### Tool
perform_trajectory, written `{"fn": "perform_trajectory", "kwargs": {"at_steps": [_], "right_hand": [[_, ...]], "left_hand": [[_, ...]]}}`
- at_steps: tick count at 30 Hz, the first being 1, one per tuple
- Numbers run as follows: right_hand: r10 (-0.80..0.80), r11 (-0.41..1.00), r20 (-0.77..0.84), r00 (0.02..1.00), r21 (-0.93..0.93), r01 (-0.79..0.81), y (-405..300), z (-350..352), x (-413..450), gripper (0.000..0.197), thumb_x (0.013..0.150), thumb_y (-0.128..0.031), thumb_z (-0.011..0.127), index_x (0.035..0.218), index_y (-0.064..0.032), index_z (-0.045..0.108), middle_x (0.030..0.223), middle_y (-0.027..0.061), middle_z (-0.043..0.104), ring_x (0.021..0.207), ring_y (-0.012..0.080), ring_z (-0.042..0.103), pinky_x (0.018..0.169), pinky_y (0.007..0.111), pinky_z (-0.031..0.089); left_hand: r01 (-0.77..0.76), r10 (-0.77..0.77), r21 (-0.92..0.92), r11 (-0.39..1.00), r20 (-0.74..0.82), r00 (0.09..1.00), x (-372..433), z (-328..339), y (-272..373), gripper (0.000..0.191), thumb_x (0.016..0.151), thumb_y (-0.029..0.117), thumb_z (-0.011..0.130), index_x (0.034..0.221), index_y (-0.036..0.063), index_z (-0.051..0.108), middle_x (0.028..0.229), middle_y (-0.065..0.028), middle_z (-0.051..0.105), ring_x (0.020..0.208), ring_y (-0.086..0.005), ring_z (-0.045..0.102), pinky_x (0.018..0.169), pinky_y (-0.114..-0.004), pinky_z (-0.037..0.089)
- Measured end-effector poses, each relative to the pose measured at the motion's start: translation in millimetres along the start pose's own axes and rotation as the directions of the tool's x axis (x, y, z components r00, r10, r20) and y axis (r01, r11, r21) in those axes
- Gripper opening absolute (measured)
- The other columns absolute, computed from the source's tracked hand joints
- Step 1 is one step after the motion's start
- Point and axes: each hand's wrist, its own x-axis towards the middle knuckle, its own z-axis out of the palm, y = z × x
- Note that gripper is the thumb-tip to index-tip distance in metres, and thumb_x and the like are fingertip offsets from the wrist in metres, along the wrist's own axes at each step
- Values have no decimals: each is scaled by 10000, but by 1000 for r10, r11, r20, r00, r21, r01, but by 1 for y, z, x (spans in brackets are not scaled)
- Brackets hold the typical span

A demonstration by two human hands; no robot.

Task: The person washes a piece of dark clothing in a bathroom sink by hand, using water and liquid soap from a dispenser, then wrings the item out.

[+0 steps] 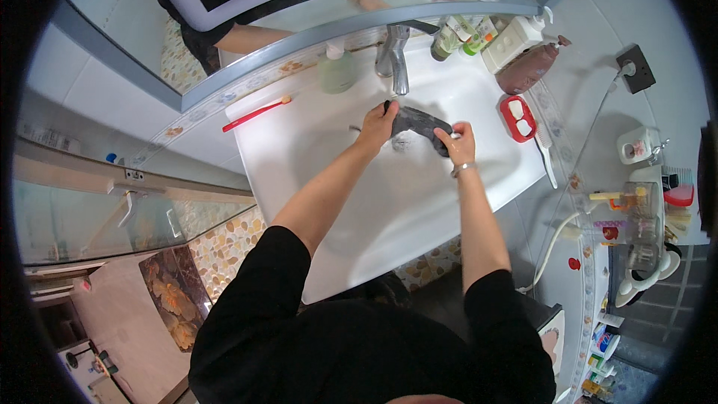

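Observation:
A dark grey cloth, possibly a sock, is stretched between my two hands over the white sink basin. My left hand pinches its left end, close below the chrome faucet. The cloth's right part bends down to my right hand, which grips it between thumb and fingers. A small white bit shows by the right fingers; I cannot tell what it is. White suds lie under the cloth, near the drain.
On the left rim lies a red toothbrush; a soap bottle stands behind. Tubes and pump bottles crowd the back right corner. A red soap dish with white soap and a white-handled brush rest on the right rim.

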Motion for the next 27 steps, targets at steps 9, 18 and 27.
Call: {"fn": "perform_trajectory", "kwargs": {"at_steps": [9,18,27], "right_hand": [[187,187,536,823,803,-565,18,73,-30,495,857,-504,438,1085,-77,543,1023,120,598,937,245,586,848,410,474],[362,48,464,808,857,-514,-12,106,-35,492,790,-523,568,971,-68,524,897,82,586,843,234,577,733,369,487],[292,70,311,905,936,-344,-52,117,-46,317,860,-353,518,1026,-83,520,924,77,588,829,197,578,685,391,494]], "left_hand": [[90,-70,-77,993,233,970,-45,32,-6,442,765,363,658,1002,-5,594,902,-103,626,841,-183,584,721,-318,465],[51,-66,-135,989,-105,992,-49,31,-38,426,730,339,665,975,4,566,968,-144,576,787,-227,590,685,-287,468],[-79,82,33,996,-97,992,-40,11,-63,481,792,269,591,1148,-13,436,1148,-168,490,1067,-250,468,882,-347,393]]}}
